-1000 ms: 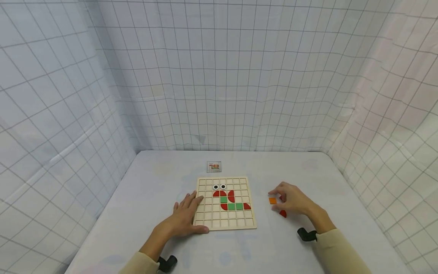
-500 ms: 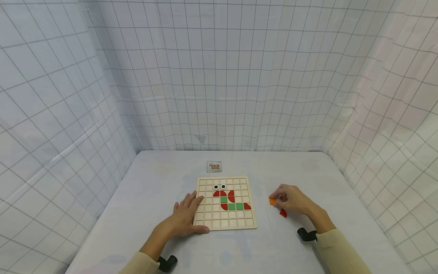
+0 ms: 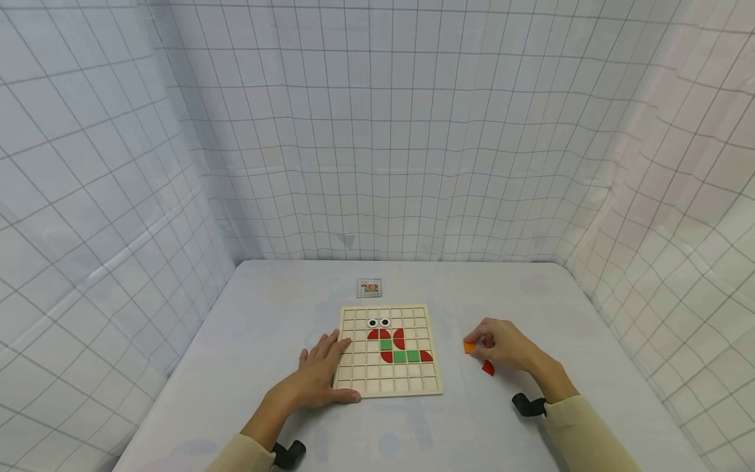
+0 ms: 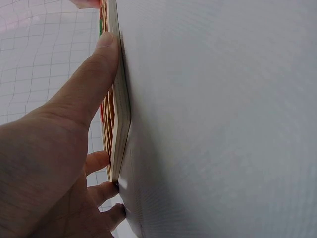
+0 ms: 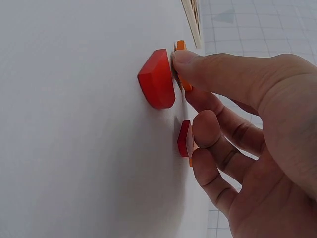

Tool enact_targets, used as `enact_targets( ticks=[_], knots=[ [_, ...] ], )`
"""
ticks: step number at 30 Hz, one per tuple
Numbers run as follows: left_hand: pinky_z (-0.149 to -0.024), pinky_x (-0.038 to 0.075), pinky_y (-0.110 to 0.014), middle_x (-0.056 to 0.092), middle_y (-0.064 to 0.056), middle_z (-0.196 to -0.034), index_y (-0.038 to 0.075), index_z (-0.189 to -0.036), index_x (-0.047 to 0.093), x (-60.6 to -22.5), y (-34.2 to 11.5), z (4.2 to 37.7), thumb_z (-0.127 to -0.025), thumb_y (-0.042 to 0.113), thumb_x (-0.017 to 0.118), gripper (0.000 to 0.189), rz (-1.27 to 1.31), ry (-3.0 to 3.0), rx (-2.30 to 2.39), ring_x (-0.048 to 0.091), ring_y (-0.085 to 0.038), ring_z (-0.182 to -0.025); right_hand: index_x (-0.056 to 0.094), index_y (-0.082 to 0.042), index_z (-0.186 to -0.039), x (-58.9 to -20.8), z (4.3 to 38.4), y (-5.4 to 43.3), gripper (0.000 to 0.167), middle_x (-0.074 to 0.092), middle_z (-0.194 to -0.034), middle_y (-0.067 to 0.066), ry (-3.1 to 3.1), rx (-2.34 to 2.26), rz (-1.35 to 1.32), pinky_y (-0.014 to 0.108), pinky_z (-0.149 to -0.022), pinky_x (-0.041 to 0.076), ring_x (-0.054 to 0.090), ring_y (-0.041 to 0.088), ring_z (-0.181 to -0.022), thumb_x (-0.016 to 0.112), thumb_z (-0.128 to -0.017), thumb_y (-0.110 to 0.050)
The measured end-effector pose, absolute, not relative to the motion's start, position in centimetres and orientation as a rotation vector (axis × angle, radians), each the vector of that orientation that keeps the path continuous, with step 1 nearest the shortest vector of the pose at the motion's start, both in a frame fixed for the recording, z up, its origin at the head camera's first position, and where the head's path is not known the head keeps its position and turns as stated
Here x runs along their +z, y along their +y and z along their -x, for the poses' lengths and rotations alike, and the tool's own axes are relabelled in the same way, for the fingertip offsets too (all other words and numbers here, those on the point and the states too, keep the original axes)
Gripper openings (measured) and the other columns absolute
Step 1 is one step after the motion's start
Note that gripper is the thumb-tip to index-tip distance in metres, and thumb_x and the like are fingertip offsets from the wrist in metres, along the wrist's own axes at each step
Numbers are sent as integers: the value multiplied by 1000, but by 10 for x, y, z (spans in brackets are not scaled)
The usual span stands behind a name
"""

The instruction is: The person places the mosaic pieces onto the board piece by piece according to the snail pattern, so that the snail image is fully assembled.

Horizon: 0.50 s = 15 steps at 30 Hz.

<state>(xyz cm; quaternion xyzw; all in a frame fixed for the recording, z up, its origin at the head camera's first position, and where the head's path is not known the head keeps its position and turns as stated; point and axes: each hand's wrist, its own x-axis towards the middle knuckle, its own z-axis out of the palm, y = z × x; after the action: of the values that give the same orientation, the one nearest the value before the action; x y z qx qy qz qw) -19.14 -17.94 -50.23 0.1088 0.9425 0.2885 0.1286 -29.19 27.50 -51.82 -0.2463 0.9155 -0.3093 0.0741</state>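
My left hand (image 3: 318, 377) rests on the left side of a pale wooden grid board (image 3: 356, 371), fingers spread along that side. In the left wrist view its straight thumb (image 4: 94, 74) lies on the board's front edge. Several red and green tiles and two round eye pieces sit in the board's cells. Right of the board, my right hand (image 3: 501, 345) pinches an orange square tile (image 3: 469, 347) between thumb and forefinger. A red rounded-corner tile (image 5: 157, 79) lies close by the thumb. Another red tile (image 5: 184, 139) shows by the curled fingers, mostly hidden in the head view.
Behind the board, a small picture card (image 3: 369, 288) lies on the white table (image 3: 283, 295). White cloth walls with a dark grid (image 3: 366, 144) rise at the back and both sides. A sliver of orange shows behind the second red tile in the right wrist view.
My right thumb and forefinger, apart around the orange tile a second ago, have come together on it. My left hand and the board have stayed in place.
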Motion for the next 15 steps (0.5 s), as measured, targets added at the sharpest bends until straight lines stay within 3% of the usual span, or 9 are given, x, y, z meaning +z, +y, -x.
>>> enact_targets(
  ticks=[15],
  knots=[
    [-138,13,-88,18,-26,-194,9,-181,36,-503,-180,192,-87,52,103,123,-316,2743,824,16,-56,-181,90,-17,-120,-515,295,263,23,78,-108,-6,2789,-912,777,23,-66,47,52,6,-76,96,-98,-15]
  ],
)
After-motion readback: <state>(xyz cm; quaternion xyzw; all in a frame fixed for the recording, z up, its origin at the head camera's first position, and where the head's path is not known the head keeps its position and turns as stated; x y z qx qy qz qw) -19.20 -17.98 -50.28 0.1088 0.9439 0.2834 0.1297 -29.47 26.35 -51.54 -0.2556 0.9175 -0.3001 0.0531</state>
